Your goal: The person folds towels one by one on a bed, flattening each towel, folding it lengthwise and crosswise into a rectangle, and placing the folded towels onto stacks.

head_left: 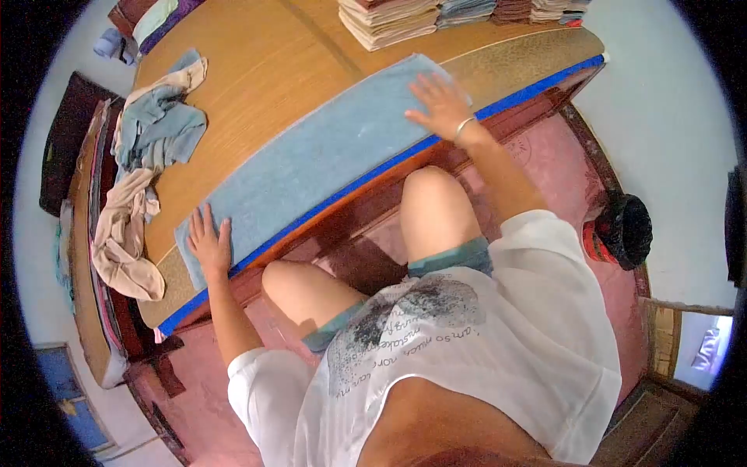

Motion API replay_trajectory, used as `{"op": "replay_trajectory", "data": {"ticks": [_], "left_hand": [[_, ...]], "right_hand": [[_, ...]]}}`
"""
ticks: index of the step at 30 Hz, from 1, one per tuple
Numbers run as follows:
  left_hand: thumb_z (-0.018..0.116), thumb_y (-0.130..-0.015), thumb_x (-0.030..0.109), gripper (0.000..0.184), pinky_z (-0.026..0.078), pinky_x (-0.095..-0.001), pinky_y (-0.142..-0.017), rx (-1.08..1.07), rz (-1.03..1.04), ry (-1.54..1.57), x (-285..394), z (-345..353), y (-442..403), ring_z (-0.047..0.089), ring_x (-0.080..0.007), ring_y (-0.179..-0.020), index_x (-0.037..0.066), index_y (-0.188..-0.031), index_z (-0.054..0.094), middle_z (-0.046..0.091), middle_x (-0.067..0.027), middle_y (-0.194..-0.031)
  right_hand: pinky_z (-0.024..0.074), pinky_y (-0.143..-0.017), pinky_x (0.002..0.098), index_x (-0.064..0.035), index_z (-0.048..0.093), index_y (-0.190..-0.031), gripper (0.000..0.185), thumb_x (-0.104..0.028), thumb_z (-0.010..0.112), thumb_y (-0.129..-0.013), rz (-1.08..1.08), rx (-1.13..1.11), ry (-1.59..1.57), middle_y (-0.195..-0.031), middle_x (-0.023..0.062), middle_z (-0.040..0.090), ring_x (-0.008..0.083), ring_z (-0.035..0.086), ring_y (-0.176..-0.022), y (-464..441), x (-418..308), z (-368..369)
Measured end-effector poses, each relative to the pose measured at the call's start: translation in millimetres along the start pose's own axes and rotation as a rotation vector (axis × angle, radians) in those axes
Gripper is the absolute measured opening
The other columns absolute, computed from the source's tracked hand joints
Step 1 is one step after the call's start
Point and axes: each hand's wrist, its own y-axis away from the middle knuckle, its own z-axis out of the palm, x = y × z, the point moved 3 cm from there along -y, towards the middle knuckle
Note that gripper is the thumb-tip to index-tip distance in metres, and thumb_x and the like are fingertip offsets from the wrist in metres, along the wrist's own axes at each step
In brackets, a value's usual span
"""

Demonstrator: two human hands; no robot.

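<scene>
A long light-blue towel (311, 159) lies spread flat along the near edge of the wooden table (241, 74). My left hand (208, 240) rests flat on the towel's left end, fingers stretched out. On its right end my right hand (442, 105) lies with fingers spread, a bracelet at the wrist. Neither hand grips anything. Some of the towel's surface is hidden under both palms.
Crumpled blue and beige towels (159, 124) lie at the table's left side, one beige cloth (128, 233) hanging near the edge. Folded stacks (389, 22) stand at the back right. A bin with a black bag (625, 232) stands on the floor at right.
</scene>
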Motion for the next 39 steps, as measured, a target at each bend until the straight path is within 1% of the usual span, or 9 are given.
{"op": "replay_trajectory", "data": {"ticks": [5,8,14,17,26,32,34,36,39], "left_hand": [[0.050,-0.082,0.044,0.057,0.011,-0.0510,-0.103,0.025,0.002,0.034,-4.0,0.2,0.8,0.020,-0.0256,-0.132,0.019,-0.133,0.037,0.026,-0.0100,-0.142],[0.052,-0.081,0.044,0.056,0.012,-0.0504,-0.103,0.022,-0.046,0.049,11.9,-4.6,-8.2,0.022,-0.0272,-0.131,0.018,-0.130,0.041,0.028,-0.0131,-0.140],[0.055,-0.078,0.048,0.056,0.014,-0.0551,-0.102,0.194,0.427,0.151,191.2,-17.4,-4.4,0.025,-0.0312,-0.129,0.017,-0.125,0.047,0.035,-0.0153,-0.135],[0.052,-0.078,0.051,0.060,0.015,-0.0528,-0.102,0.135,0.456,0.209,220.9,-5.2,4.5,0.025,-0.0305,-0.128,0.016,-0.127,0.045,0.034,-0.0149,-0.136],[0.050,-0.079,0.053,0.065,0.013,-0.0505,-0.104,0.064,0.373,0.081,144.4,-6.5,11.8,0.022,-0.0287,-0.130,0.016,-0.131,0.039,0.028,-0.0141,-0.140],[0.049,-0.079,0.055,0.067,0.012,-0.0493,-0.104,0.045,0.120,-0.006,41.8,-7.9,24.6,0.019,-0.0278,-0.132,0.017,-0.133,0.036,0.026,-0.0138,-0.141],[0.048,-0.078,0.057,0.069,0.013,-0.0502,-0.103,0.010,-0.032,-0.036,11.5,-7.9,26.7,0.019,-0.0274,-0.132,0.017,-0.133,0.035,0.025,-0.0139,-0.141],[0.049,-0.079,0.055,0.067,0.015,-0.0514,-0.102,0.009,-0.100,-0.067,3.0,-8.8,22.7,0.020,-0.0289,-0.131,0.016,-0.132,0.037,0.027,-0.0143,-0.140],[0.052,-0.078,0.052,0.062,0.017,-0.0535,-0.101,0.075,-0.001,0.001,27.1,-12.7,8.4,0.023,-0.0313,-0.129,0.017,-0.128,0.042,0.029,-0.0149,-0.139]], "right_hand": [[0.0110,-0.103,0.0527,-0.0187,0.035,-0.134,0.065,-0.060,0.035,-0.083,0.086,0.051,0.094,-0.142,0.0071,0.026,0.0278,0.016,-0.133,-4.8,14.2,4.6],[0.0102,-0.103,0.0535,-0.0179,0.036,-0.133,0.064,-0.058,0.037,-0.083,0.044,0.167,0.111,-0.142,0.0073,0.026,0.0284,0.015,-0.133,-6.3,-23.0,-21.2],[0.0078,-0.104,0.0527,-0.0174,0.037,-0.132,0.062,-0.053,0.042,-0.082,-0.324,0.144,-0.064,-0.142,0.0070,0.026,0.0274,0.015,-0.133,20.4,-156.2,-18.1],[0.0068,-0.105,0.0526,-0.0181,0.036,-0.133,0.063,-0.054,0.043,-0.081,-0.322,0.091,-0.108,-0.142,0.0062,0.024,0.0271,0.014,-0.133,29.3,-162.9,1.0],[0.0061,-0.105,0.0518,-0.0195,0.033,-0.134,0.067,-0.060,0.040,-0.081,-0.173,0.044,-0.043,-0.143,0.0063,0.022,0.0269,0.014,-0.133,27.8,-86.2,-4.0],[0.0066,-0.105,0.0524,-0.0188,0.033,-0.134,0.070,-0.062,0.040,-0.080,-0.038,0.022,0.007,-0.143,0.0067,0.022,0.0274,0.015,-0.133,26.2,-30.3,-9.8],[0.0082,-0.104,0.0533,-0.0184,0.033,-0.134,0.072,-0.063,0.041,-0.079,0.044,-0.091,-0.001,-0.143,0.0074,0.023,0.0279,0.015,-0.133,20.6,-20.2,-15.1],[0.0100,-0.103,0.0548,-0.0181,0.033,-0.134,0.073,-0.063,0.042,-0.078,0.065,-0.128,-0.008,-0.143,0.0079,0.023,0.0282,0.015,-0.133,9.7,-25.0,-27.0],[0.0120,-0.102,0.0562,-0.0196,0.034,-0.133,0.069,-0.062,0.042,-0.079,-0.018,0.027,-0.061,-0.142,0.0079,0.024,0.0276,0.017,-0.132,-11.1,-54.4,-33.9]]}}
